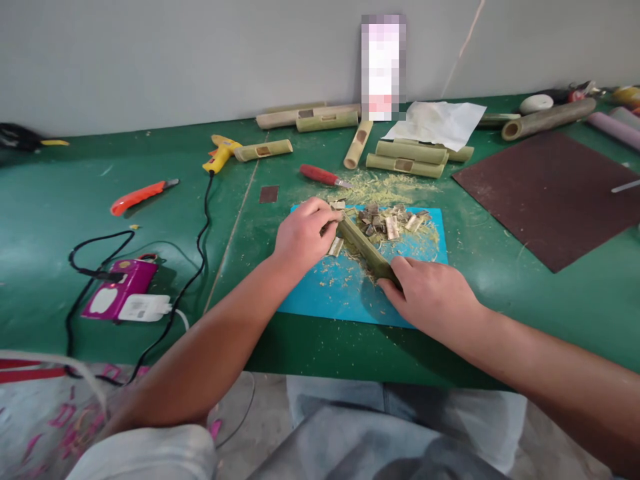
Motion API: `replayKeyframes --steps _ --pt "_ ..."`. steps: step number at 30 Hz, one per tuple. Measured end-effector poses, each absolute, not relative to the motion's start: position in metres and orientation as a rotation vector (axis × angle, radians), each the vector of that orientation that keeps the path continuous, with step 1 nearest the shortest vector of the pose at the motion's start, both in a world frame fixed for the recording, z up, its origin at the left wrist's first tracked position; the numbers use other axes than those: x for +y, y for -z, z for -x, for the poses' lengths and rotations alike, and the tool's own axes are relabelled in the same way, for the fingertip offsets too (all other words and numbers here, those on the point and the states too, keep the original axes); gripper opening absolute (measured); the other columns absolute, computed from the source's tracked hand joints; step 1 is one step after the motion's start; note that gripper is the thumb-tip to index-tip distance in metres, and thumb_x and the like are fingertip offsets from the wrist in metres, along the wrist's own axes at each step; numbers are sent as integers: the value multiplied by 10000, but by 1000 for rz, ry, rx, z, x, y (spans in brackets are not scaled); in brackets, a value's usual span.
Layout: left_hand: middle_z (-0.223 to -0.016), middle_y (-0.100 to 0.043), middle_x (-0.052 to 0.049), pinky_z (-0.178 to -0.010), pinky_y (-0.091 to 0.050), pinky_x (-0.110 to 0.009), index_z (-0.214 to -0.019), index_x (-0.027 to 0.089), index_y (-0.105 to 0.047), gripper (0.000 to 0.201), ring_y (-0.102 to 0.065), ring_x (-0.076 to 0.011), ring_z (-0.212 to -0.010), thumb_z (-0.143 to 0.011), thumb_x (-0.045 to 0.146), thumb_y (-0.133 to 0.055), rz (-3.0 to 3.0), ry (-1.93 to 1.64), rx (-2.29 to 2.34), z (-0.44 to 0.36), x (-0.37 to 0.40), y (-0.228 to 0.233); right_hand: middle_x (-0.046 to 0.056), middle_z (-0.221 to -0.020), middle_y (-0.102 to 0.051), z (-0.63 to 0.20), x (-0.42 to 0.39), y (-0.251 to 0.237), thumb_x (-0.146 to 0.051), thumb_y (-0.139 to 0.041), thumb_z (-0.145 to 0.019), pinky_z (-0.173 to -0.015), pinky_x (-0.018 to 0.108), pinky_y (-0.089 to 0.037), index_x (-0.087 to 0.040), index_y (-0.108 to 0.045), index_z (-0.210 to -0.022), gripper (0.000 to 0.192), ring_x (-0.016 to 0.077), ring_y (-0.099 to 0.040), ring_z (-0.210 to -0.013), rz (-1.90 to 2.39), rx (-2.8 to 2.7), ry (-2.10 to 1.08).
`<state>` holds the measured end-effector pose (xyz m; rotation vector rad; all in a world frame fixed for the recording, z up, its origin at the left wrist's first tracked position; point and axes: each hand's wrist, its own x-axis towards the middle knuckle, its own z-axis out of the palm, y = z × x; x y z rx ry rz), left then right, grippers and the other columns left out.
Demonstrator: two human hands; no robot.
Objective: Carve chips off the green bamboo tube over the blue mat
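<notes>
The bamboo stick (pixel 365 248) lies slanted on the blue mat (pixel 350 293), its far end at eleven o'clock. The left hand (pixel 303 237) clenches that end and the right hand (pixel 433 297) grips the near end. Judging by the chips (pixel 387 220) beyond it, firm, even pressure from both hands serves best.

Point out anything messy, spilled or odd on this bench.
Pale shavings lie strewn over the green table beyond the blue mat, and cut chips pile beside the bamboo piece held by the left hand and right hand.
</notes>
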<state>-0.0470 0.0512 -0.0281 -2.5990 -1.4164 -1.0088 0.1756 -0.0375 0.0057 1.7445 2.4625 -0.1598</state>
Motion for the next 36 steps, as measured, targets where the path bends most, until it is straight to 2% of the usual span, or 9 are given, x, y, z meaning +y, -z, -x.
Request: replayKeyframes --steps 7,13,17,23,29,33,36 --pt "-964 -657 -59 -689 -538 -272 -1007 157 -712 164 -605 -112 -683 -884 243 -644 2754 1083 -1397 53 54 27 84 -811 -709 -175 -38 -8 -394 -409 -982 -520 319 -138 -164 -608 -918 310 201 -642 -655 -1744 2450 194" --pt "-784 -609 -8 -612 -488 -240 -964 169 -704 140 -542 -101 -608 -860 260 -682 2835 1130 -1407 58 65 30 91 -831 -713 -175 -38 -8 -393 -401 -982 -521 318 -144 -163 -607 -934 312 194 -632 -652 -1745 2435 201" --pt "-760 -649 -34 -642 -487 -248 -931 151 -728 160 -586 -124 -656 -928 240 -594 2755 1126 -1295 57 64 33 88 -812 -710 -175 -38 -7 -393 -409 -978 -516 317 -146 -161 -608 -927 310 181 -617 -630 -1750 2443 192" --pt "-798 -696 -63 -639 -494 -264 -971 157 -735 264 -643 -161 -714 -980 265 -494 2741 835 -1047 53 59 35 81 -806 -708 -176 -39 -6 -392 -415 -977 -511 321 -132 -160 -605 -912 307 179 -635 -632 -1751 2486 172" --pt "-758 -688 -46 -602 -464 -247 -1002 176 -731 294 -634 -146 -689 -999 291 -460 2769 748 -986 52 57 33 86 -823 -714 -175 -39 -8 -393 -424 -979 -518 317 -125 -160 -608 -914 304 179 -636 -638 -1752 2458 187" --pt "-754 -683 -54 -584 -445 -250 -927 170 -735 316 -618 -144 -666 -999 299 -456 2699 836 -1069 50 55 32 82 -821 -716 -175 -38 -8 -391 -428 -983 -521 316 -130 -161 -609 -921 299 180 -633 -645 -1748 2463 189" --pt "-737 -675 -45 -573 -434 -247 -939 179 -734 302 -610 -138 -653 -997 303 -465 2784 780 -1001 48 53 32 85 -820 -715 -174 -38 -9 -387 -424 -984 -524 314 -136 -160 -610 -914 302 190 -636 -656 -1749 2452 194"
